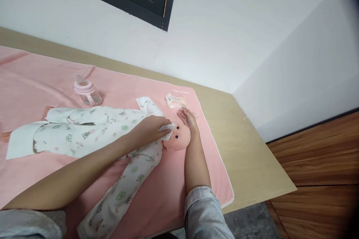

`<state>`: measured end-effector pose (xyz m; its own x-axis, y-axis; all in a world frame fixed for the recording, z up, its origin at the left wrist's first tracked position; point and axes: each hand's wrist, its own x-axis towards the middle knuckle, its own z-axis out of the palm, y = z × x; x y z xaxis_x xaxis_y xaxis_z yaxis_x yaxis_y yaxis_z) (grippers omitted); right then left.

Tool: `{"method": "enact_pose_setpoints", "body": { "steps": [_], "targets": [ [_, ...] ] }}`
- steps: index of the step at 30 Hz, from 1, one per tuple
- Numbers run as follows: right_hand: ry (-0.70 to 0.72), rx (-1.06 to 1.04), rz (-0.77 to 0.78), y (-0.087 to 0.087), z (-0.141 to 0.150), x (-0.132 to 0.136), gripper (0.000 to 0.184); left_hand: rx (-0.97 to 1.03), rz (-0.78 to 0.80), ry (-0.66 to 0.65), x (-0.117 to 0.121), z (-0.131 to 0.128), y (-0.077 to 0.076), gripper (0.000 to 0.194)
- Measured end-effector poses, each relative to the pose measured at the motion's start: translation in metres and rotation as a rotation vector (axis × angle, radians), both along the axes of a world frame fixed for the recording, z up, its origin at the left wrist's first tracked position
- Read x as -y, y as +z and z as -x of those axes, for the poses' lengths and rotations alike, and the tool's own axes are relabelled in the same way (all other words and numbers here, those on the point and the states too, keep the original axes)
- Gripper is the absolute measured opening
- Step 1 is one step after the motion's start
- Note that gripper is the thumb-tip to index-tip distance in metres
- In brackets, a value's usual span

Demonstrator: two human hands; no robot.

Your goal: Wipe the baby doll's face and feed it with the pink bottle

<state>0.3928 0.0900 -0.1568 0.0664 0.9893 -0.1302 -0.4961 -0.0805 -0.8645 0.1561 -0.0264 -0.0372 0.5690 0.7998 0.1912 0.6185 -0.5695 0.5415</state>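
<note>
A baby doll (183,140) in a white printed sleepsuit (92,130) lies on its back on a pink blanket (174,179), its head toward the right. My left hand (153,129) pinches a white wipe (167,133) and holds it against the lower part of the doll's face. My right hand (188,118) rests on the blanket beyond the doll's head, palm up with fingers loosely spread and nothing in them. The right forearm lies along the top of the head. Close to those fingertips is a small crinkled clear-and-white packet (175,101).
A pink-lidded baby bottle with handles (88,92) leans on the blanket past the doll's legs. The wooden table (241,149) shows at the right and along the back. A white wall (202,44) and a dark window frame (151,11) stand behind. Wood-grain panels (319,179) are at right.
</note>
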Motion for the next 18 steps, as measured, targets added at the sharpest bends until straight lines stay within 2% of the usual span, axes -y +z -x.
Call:
{"method": "enact_pose_setpoints", "body": {
  "steps": [18],
  "targets": [
    [0.001, -0.011, -0.011, 0.0023, 0.0012, 0.0012, 0.02, -0.008, -0.051, 0.004, -0.0037, -0.0038, -0.0034, 0.029]
  ]
}}
